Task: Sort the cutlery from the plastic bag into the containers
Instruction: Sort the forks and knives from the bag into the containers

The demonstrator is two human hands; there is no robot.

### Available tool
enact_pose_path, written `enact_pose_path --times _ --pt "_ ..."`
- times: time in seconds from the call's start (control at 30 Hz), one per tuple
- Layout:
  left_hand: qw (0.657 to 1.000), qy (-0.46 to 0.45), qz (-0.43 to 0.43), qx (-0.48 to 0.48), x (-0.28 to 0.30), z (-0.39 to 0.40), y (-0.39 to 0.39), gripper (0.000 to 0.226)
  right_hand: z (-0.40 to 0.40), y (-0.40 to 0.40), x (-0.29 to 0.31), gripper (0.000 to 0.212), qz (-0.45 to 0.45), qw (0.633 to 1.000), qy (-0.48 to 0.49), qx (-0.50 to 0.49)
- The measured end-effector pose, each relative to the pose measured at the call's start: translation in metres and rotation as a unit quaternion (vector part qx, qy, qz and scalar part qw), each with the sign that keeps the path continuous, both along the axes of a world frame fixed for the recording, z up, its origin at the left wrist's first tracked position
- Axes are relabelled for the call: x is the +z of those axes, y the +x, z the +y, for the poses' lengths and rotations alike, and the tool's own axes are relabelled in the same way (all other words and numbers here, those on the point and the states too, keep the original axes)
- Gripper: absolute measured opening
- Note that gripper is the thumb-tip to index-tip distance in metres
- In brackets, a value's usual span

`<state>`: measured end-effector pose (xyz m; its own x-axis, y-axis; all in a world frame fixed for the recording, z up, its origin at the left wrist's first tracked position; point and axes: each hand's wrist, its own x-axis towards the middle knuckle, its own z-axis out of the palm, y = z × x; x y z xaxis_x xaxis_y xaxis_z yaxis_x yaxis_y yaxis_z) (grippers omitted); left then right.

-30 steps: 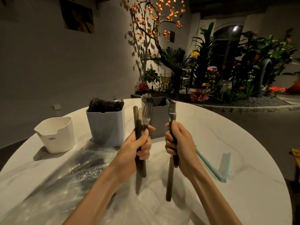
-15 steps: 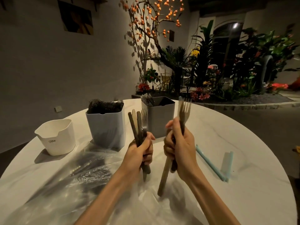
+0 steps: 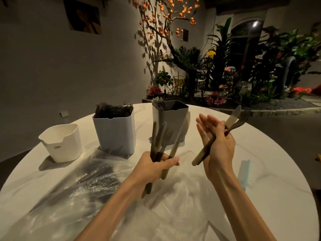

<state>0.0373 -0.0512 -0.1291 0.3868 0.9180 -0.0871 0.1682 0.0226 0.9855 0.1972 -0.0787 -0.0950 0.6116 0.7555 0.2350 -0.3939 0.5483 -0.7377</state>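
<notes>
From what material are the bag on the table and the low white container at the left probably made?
The bag: probably thin clear plastic film, since it is crinkled, glossy, and dark cutlery shows through it. The low white container: likely matte moulded plastic, opaque with smooth rounded corners and a notched rim; ceramic cannot be excluded.

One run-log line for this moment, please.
left hand: grips cutlery bundle | right hand: holds knife, fork | above plastic bag

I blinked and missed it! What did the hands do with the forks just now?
The right hand swung right, fingers opening, its knife and fork tilting outward. The left hand dropped lower, still gripping its bundle of cutlery. The three containers and plastic bag stayed put.
</notes>
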Motion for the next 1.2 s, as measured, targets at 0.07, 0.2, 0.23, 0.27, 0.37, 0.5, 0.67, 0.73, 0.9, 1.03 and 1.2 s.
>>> enact_pose_path --times 0.07,0.2,0.23,0.27,0.37,0.5,0.67,0.73,0.9,1.03,1.2 --pt "0.999 -0.027 -0.034 0.007 0.001 0.003 -0.002 0.032 0.000 -0.001 -0.005 0.033 -0.034 0.997 -0.065 0.010" --pt "0.998 -0.029 -0.040 -0.036 -0.002 0.001 -0.002 0.028 -0.001 -0.023 -0.013 0.037 -0.222 0.954 -0.176 0.095" --pt "0.997 -0.034 -0.052 -0.051 -0.002 0.001 -0.002 0.030 -0.002 -0.026 -0.013 0.038 -0.262 0.942 -0.186 0.092" --pt "0.992 -0.046 -0.085 -0.076 -0.002 0.000 -0.003 0.032 -0.002 -0.027 -0.013 0.037 -0.276 0.940 -0.183 0.078" --pt "0.944 -0.132 -0.246 -0.177 0.005 -0.003 -0.004 0.029 -0.001 -0.021 -0.013 0.042 -0.239 0.954 -0.177 0.028" --pt "0.930 -0.155 -0.271 -0.193 0.005 -0.004 -0.004 0.028 0.001 -0.018 -0.014 0.047 -0.204 0.962 -0.180 -0.022" --pt "0.947 -0.090 -0.273 -0.144 0.003 -0.005 -0.005 0.035 0.002 -0.009 -0.014 0.042 -0.161 0.972 -0.159 -0.058" --pt "0.951 -0.086 -0.268 -0.130 0.003 -0.004 -0.007 0.033 0.003 -0.008 -0.014 0.045 -0.173 0.969 -0.167 -0.049" --pt "0.950 -0.080 -0.266 -0.145 0.000 0.001 -0.011 0.032 -0.001 -0.014 -0.013 0.041 -0.148 0.977 -0.131 0.081" --pt "0.968 -0.051 -0.179 -0.166 -0.001 0.001 -0.012 0.033 -0.006 -0.014 -0.008 0.051 -0.165 0.970 -0.148 0.105" --pt "0.980 -0.031 -0.095 -0.175 -0.002 0.004 -0.017 0.034 -0.006 -0.001 -0.011 0.026 -0.061 0.988 -0.135 0.031"
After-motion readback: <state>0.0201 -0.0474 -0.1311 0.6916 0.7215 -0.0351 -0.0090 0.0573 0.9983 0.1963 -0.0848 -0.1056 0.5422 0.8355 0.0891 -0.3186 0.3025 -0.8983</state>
